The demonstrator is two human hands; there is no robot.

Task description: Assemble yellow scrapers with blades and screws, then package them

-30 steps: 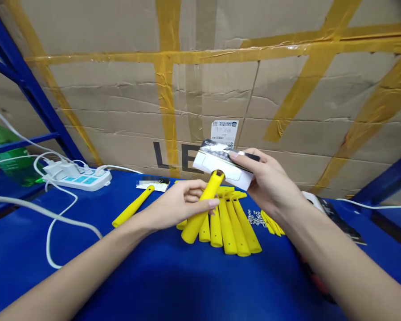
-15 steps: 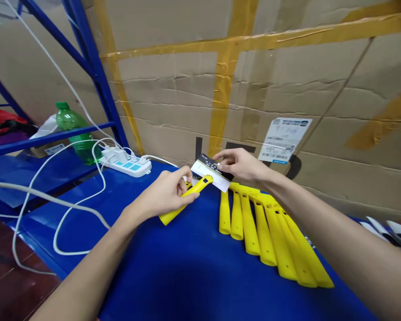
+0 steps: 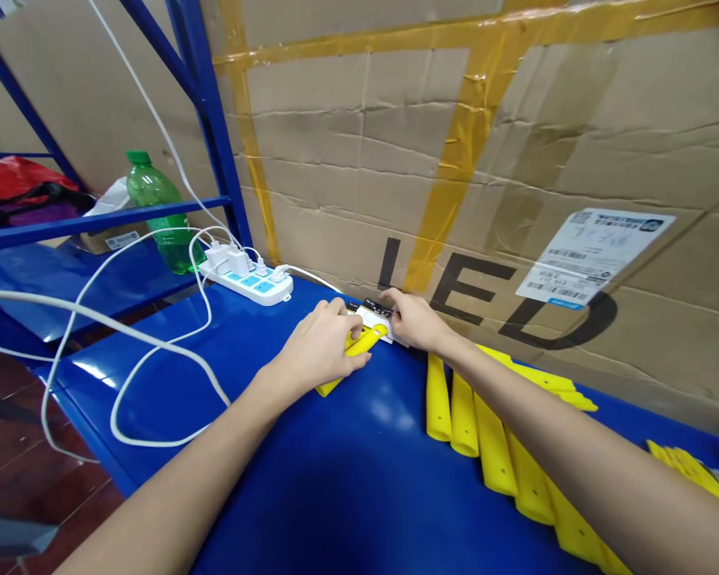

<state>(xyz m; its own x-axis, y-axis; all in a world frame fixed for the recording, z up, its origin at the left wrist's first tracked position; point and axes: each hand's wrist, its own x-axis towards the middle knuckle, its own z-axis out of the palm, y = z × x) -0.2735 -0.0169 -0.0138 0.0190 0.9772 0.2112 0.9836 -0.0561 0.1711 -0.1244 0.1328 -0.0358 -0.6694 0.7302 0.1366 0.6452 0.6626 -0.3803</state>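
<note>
My left hand (image 3: 323, 343) is closed around a yellow plastic handle (image 3: 368, 341), a hollow tube with a bent head, held low over the blue table (image 3: 359, 447). Right behind that handle's head lies a black and white printed card (image 3: 379, 311), low against the foot of the cardboard box. The fingers of my right hand (image 3: 416, 321) grip the card's right end. Part of the card is hidden by the handle and both hands. Several more yellow handles (image 3: 494, 447) lie side by side in a row under my right forearm.
A white power strip (image 3: 248, 279) with plugs and looping cables (image 3: 156, 343) lies at the left. Beyond it stands a green bottle (image 3: 159, 196) by the blue rack (image 3: 212, 120). A large taped cardboard box (image 3: 347, 176) walls off the back. More yellow pieces (image 3: 689, 471) lie far right.
Both hands have brought the card and handle down and back toward the foot of the box. The card now lies flatter. The view has shifted, showing more of the box's lettering.
</note>
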